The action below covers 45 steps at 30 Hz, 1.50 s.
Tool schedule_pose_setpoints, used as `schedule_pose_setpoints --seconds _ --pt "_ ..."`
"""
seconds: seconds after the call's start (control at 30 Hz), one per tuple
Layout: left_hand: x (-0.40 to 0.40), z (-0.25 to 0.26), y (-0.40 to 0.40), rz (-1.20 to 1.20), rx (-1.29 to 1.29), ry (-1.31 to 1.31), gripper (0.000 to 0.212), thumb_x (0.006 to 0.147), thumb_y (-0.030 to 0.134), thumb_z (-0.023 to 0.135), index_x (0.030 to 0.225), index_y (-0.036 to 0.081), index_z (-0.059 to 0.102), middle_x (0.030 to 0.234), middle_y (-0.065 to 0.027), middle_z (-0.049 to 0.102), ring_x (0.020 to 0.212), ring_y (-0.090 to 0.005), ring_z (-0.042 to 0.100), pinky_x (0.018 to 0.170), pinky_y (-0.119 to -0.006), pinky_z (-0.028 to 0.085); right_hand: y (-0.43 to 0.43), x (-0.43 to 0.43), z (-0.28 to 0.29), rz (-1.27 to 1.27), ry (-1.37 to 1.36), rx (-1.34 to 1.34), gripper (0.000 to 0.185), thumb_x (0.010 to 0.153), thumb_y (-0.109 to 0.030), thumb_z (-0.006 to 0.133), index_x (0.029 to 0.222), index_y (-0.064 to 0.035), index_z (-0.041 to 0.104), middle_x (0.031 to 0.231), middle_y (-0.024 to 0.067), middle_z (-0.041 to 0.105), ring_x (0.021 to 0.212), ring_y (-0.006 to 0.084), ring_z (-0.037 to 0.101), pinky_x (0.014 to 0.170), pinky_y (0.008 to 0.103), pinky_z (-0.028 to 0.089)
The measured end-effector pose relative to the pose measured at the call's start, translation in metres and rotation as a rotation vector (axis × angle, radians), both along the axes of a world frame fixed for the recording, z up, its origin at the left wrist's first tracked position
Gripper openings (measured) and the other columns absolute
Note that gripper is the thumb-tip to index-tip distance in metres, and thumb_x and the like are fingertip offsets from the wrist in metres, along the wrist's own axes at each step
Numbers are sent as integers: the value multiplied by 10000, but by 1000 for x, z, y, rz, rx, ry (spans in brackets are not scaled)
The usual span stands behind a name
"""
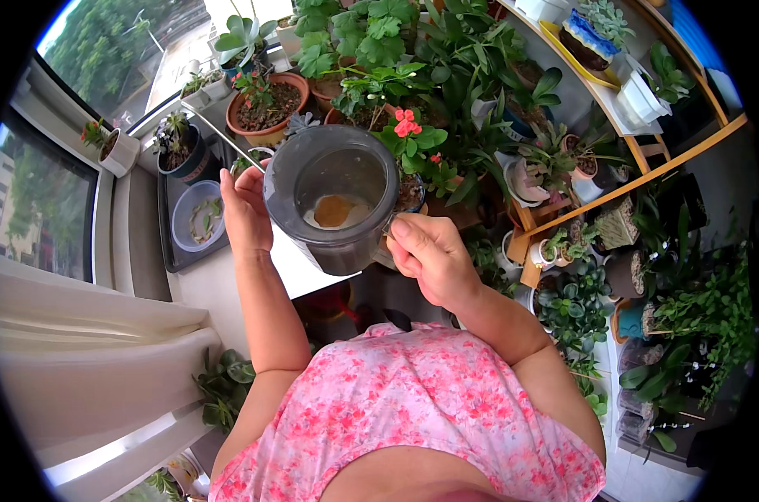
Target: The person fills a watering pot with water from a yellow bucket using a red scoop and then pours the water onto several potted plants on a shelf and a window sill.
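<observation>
A dark, see-through pitcher (329, 241) is held up in front of my chest, its wide mouth towards me. Inside it, low down, lies something yellowish-brown; whether it is liquid or a stain I cannot tell. My right hand (433, 254) is closed on the pitcher's handle at its right side. Against the left side of the pitcher rests my left hand (248, 204), its fingers partly hidden behind the wall. Beyond the pitcher stand a terracotta pot (268, 103) of brown soil and a plant with red flowers (408, 123).
A clear plastic bowl (199, 216) with leaf bits sits on a black tray (185, 260) at left. Potted plants crowd the window ledge. A wooden shelf frame (637, 176) with pots reaches in from the right. A cream curtain (97, 351) hangs at lower left.
</observation>
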State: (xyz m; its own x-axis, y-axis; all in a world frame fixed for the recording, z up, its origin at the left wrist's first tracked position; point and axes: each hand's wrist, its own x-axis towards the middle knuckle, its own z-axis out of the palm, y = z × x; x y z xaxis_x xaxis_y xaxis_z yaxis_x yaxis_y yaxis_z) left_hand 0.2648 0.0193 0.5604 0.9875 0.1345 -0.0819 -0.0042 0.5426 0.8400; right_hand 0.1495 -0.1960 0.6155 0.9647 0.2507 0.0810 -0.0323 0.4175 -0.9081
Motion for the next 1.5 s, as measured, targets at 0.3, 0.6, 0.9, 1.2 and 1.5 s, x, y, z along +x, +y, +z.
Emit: schedule_pose_setpoints --seconds 0.3,0.6,0.9,1.2,1.5 --pt "-67 3 -57 -292 66 -125 714 851 547 157 1105 -37 479 829 -53 584 809 -146 526 806 -289 359 -67 -62 -13 -65 11 -98 340 887 -228 404 604 -39 419 539 -21 374 451 24 266 398 188 204" --pt "-115 -13 -139 -644 272 -308 669 859 526 198 1227 -9 364 1025 -122 552 940 -200 509 862 -340 357 -142 -144 -30 -277 38 -68 281 867 -197 432 649 -22 451 502 -16 361 433 39 281 396 194 196" --pt "-115 -25 -233 -818 308 -249 636 876 495 173 1212 -3 384 1010 -97 552 917 -157 511 830 -291 372 -179 -190 -40 -580 50 -58 234 861 -162 439 696 0 476 518 -13 366 410 34 277 378 186 196" --pt "-96 -67 -219 -832 340 -48 528 895 412 269 1158 -13 440 985 -105 555 902 -168 518 804 -286 394 -170 -151 -53 -669 80 -51 269 866 -151 423 619 -47 407 528 -17 340 415 36 257 373 183 194" --pt "-95 -90 -141 -847 477 116 402 875 285 408 1089 -47 481 955 -117 570 865 -156 537 800 -274 409 -151 -97 -68 -667 165 -108 301 865 -175 440 593 -58 384 514 -16 338 407 39 261 356 184 183"
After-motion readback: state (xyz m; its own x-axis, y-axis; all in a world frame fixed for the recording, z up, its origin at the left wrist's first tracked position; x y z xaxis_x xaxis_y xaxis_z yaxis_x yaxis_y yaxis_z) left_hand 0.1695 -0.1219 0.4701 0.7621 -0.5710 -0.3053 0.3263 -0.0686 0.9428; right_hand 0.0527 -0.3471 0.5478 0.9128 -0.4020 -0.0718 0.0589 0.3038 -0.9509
